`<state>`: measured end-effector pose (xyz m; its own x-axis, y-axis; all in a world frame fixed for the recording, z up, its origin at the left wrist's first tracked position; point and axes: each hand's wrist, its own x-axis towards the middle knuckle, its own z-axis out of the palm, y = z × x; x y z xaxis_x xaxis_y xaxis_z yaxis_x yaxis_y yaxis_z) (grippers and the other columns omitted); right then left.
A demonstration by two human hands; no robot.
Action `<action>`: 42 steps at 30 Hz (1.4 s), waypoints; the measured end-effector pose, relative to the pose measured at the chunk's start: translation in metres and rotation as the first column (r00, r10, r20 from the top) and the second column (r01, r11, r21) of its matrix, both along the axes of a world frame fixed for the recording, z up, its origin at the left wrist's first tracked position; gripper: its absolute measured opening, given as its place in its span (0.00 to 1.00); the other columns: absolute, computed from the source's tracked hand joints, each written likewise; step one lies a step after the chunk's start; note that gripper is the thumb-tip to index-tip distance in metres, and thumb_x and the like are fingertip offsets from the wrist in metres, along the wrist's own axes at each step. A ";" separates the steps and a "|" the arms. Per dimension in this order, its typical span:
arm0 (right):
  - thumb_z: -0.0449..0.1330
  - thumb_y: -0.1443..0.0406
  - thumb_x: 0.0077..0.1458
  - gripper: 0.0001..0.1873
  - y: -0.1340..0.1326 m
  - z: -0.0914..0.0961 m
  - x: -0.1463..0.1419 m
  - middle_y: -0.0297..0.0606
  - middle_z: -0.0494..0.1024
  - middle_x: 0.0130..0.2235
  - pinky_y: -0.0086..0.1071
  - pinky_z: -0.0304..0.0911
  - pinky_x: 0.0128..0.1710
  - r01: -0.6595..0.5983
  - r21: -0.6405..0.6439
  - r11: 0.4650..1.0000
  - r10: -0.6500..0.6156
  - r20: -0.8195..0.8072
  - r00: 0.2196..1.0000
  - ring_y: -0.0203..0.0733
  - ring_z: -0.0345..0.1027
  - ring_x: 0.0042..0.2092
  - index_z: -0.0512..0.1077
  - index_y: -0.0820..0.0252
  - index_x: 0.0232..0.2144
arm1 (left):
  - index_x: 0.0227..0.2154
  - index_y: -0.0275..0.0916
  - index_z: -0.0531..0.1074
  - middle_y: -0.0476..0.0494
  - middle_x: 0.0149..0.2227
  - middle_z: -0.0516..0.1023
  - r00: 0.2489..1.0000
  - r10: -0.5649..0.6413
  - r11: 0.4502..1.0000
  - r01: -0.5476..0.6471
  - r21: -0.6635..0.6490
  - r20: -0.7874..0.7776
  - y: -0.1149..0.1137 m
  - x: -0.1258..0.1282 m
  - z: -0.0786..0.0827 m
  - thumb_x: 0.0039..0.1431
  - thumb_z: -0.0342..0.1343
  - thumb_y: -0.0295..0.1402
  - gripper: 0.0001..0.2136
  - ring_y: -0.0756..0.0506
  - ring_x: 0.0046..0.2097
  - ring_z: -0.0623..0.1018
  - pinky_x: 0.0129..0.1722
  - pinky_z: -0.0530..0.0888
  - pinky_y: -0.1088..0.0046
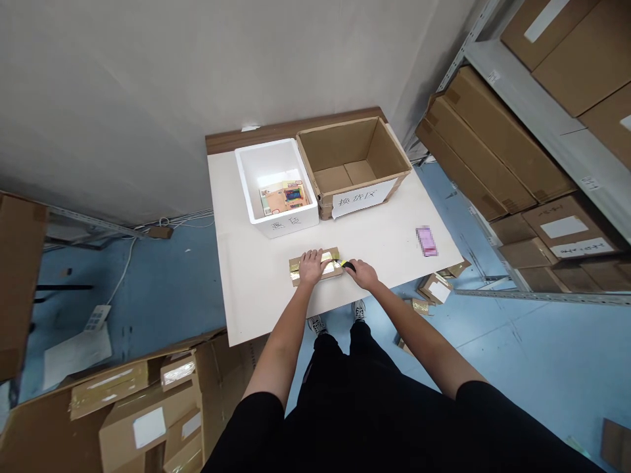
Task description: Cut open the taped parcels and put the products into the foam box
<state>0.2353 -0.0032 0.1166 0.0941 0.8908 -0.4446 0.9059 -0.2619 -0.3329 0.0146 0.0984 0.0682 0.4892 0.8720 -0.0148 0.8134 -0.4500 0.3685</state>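
a small oblong cardboard carton (296, 272), banded with glossy tape, lies on the near side of the smooth white foam bin (243, 187). the left hand (311, 267) lies across its top; whether it grips or only presses, i cannot tell. the right hand (364, 273) is wrapped around a black-and-yellow cutter (348, 265), its tip at the carton. right of the bin stands a bigger open cardboard box (340, 146). the pale, flat tabletop (256, 295) spreads beneath the bin, wood-grain strip (227, 143) behind; blue floor (172, 276) shows left of the bin.
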 end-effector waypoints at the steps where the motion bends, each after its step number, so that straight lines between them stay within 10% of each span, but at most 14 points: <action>1: 0.45 0.48 0.75 0.25 0.001 -0.001 -0.002 0.46 0.79 0.51 0.35 0.62 0.43 0.006 -0.010 1.000 -0.006 0.024 1.000 0.50 0.74 0.48 0.68 0.54 0.60 | 0.66 0.38 0.70 0.29 0.61 0.76 1.000 0.001 1.000 -0.001 0.001 0.004 0.000 -0.001 -0.001 0.74 0.44 0.51 0.29 0.31 0.65 0.72 0.68 0.60 0.50; 16: 0.43 0.48 0.75 0.26 -0.035 -0.025 -0.025 0.48 0.80 0.47 0.36 0.60 0.42 0.201 0.050 0.978 -0.204 0.059 0.977 0.51 0.75 0.45 0.66 0.56 0.60 | 0.68 0.41 0.68 0.31 0.63 0.74 0.999 0.034 0.999 -0.033 -0.044 0.040 -0.017 0.002 -0.009 0.72 0.49 0.51 0.29 0.31 0.66 0.69 0.71 0.56 0.49; 23: 0.41 0.49 0.76 0.27 -0.046 -0.020 0.036 0.50 0.81 0.46 0.35 0.61 0.38 0.421 0.031 0.906 -0.422 0.062 0.904 0.50 0.76 0.42 0.64 0.59 0.62 | 0.67 0.41 0.70 0.31 0.62 0.75 0.996 0.078 0.997 -0.078 -0.005 0.033 -0.017 0.001 -0.014 0.73 0.47 0.51 0.28 0.32 0.64 0.71 0.69 0.58 0.49; 27: 0.44 0.49 0.75 0.25 -0.044 -0.009 0.059 0.44 0.83 0.44 0.33 0.61 0.38 0.313 0.029 0.949 -0.313 -0.009 0.950 0.49 0.77 0.43 0.65 0.55 0.62 | 0.66 0.41 0.71 0.31 0.61 0.77 0.997 0.071 0.997 -0.072 0.031 0.037 -0.015 0.001 -0.014 0.73 0.47 0.51 0.28 0.32 0.62 0.72 0.67 0.61 0.50; 34: 0.47 0.48 0.74 0.23 -0.015 -0.004 0.012 0.40 0.83 0.47 0.32 0.60 0.39 -0.061 0.013 0.998 0.062 -0.063 0.996 0.47 0.77 0.45 0.68 0.52 0.58 | 0.65 0.40 0.72 0.31 0.60 0.78 0.998 0.067 0.995 -0.067 0.075 0.002 -0.014 0.000 -0.011 0.74 0.45 0.52 0.28 0.32 0.60 0.74 0.65 0.62 0.52; 42: 0.46 0.49 0.75 0.23 -0.005 -0.011 0.041 0.48 0.81 0.49 0.34 0.59 0.41 0.131 0.029 0.991 -0.133 0.092 0.987 0.49 0.76 0.47 0.67 0.56 0.58 | 0.66 0.41 0.70 0.31 0.62 0.76 0.996 0.080 0.997 -0.080 -0.004 0.038 -0.017 -0.001 -0.004 0.73 0.47 0.51 0.28 0.32 0.63 0.72 0.67 0.61 0.51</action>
<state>0.2764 -0.0081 0.1055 0.2519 0.8773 -0.4084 0.8911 -0.3749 -0.2557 0.0140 0.0819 0.0643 0.4185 0.9082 0.0004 0.8318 -0.3835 0.4014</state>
